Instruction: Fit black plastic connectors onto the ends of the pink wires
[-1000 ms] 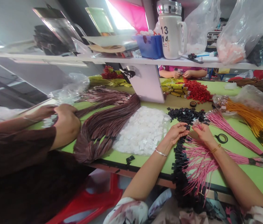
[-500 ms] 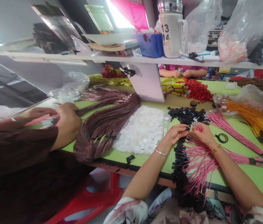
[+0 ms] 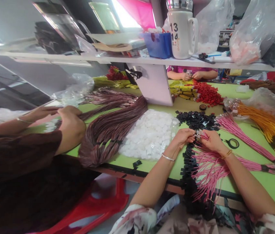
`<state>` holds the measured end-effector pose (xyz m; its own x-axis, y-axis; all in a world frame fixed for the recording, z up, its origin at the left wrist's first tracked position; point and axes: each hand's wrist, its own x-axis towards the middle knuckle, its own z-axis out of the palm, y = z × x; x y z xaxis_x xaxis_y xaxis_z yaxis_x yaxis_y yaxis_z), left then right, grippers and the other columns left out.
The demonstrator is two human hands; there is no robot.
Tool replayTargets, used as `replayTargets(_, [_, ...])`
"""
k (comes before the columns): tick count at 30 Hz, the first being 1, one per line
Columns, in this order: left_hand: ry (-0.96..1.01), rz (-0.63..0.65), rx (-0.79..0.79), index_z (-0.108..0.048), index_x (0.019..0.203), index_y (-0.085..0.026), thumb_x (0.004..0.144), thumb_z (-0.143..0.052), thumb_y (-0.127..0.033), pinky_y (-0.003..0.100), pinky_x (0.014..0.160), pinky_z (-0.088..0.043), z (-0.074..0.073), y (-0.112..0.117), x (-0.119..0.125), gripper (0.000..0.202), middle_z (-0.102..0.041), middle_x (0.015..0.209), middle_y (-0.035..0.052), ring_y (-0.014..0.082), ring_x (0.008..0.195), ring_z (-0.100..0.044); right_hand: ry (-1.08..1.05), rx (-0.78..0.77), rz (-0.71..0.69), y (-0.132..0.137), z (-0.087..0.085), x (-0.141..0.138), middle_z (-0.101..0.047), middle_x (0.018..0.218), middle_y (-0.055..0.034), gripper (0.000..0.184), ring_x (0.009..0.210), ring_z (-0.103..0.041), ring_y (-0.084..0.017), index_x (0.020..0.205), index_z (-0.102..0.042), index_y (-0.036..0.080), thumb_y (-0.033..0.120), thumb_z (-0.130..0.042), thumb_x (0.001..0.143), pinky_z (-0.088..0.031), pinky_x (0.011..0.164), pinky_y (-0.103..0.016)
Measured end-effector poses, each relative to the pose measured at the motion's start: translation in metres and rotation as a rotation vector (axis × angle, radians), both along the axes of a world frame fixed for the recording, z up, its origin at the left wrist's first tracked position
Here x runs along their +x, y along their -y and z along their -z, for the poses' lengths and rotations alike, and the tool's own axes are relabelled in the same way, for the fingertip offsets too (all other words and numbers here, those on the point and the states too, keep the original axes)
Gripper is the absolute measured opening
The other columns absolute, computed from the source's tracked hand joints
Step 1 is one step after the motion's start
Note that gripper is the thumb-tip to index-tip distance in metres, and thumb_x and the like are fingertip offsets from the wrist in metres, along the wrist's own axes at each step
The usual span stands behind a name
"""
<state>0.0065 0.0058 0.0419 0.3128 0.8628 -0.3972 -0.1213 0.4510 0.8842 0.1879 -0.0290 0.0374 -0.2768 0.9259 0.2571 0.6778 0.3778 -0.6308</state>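
Note:
My right hand is closed around a bunch of thin pink wires, whose metal-tipped ends stick out toward the left. Fingertips of my left hand are pinched together at those tips, on a small black connector housing mostly hidden by the fingers. Below the hands the pink wires fan out over the table edge. A long strip of black connector housings runs beside them, many with wires attached. Just beyond my hands lies a heap of loose black housings.
To the left lie a bag of white connectors and brown wire bundles. A co-worker's hand works there. Black tape, more pink wires and orange wires lie right. A shelf with a mug crosses above.
My left fingertips have moved right and closed in on the wire tips in my right hand. The co-worker's far hand at the left has shifted slightly.

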Motion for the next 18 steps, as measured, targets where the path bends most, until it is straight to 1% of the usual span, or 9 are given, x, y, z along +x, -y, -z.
replayTargets(3, [-0.049,0.026,0.03,-0.065,0.075,-0.009,0.078,-0.07,-0.012,0.014,0.042,-0.043,0.002,0.0,0.002,0.007,-0.062,0.054,0.0007,0.0057,0.041,-0.056,-0.041,-0.006,0.003,-0.001,0.003,0.001,-0.05,0.056,0.0024,0.013,0.053,-0.041,-0.013,0.064,-0.046,0.022,0.024,-0.051,0.076,-0.027,0.055,-0.026])
replayTargets(6, [-0.055,0.015,0.016,-0.064,0.073,-0.009,0.078,-0.068,-0.01,0.014,0.04,-0.041,0.004,0.001,0.004,0.006,-0.061,0.054,0.0002,0.0052,0.04,-0.054,-0.082,-0.016,0.025,0.0,0.008,0.001,-0.05,0.057,0.0028,0.012,0.054,-0.041,-0.013,0.065,-0.047,0.021,0.023,-0.052,0.076,-0.028,0.055,-0.026])
replayTargets(10, [-0.027,0.02,-0.083,-0.063,0.074,-0.01,0.078,-0.065,-0.009,0.014,0.041,-0.041,0.005,0.002,0.007,0.005,-0.06,0.052,-0.001,0.0049,0.039,-0.053,-0.158,-0.05,0.034,-0.001,0.013,0.0,-0.049,0.058,0.0033,0.013,0.055,-0.041,-0.012,0.065,-0.048,0.021,0.026,-0.053,0.076,-0.029,0.055,-0.025])
replayTargets(14, [-0.043,0.012,-0.061,-0.061,0.073,-0.011,0.079,-0.067,-0.011,0.014,0.04,-0.039,0.006,0.002,0.011,0.009,-0.059,0.051,-0.0016,0.0053,0.039,-0.053,-0.17,-0.069,0.036,-0.004,0.015,0.001,-0.048,0.057,0.0036,0.015,0.055,-0.04,-0.012,0.064,-0.048,0.021,0.027,-0.053,0.077,-0.03,0.055,-0.025])
replayTargets(18, [0.006,0.011,-0.062,-0.06,0.079,-0.011,0.078,-0.068,-0.011,0.014,0.042,-0.042,0.008,0.002,0.013,0.008,-0.061,0.054,-0.0011,0.0058,0.042,-0.056,-0.186,-0.091,0.028,-0.006,0.014,0.004,-0.052,0.062,0.0025,0.017,0.059,-0.043,-0.013,0.068,-0.051,0.02,0.031,-0.053,0.08,-0.032,0.057,-0.025])
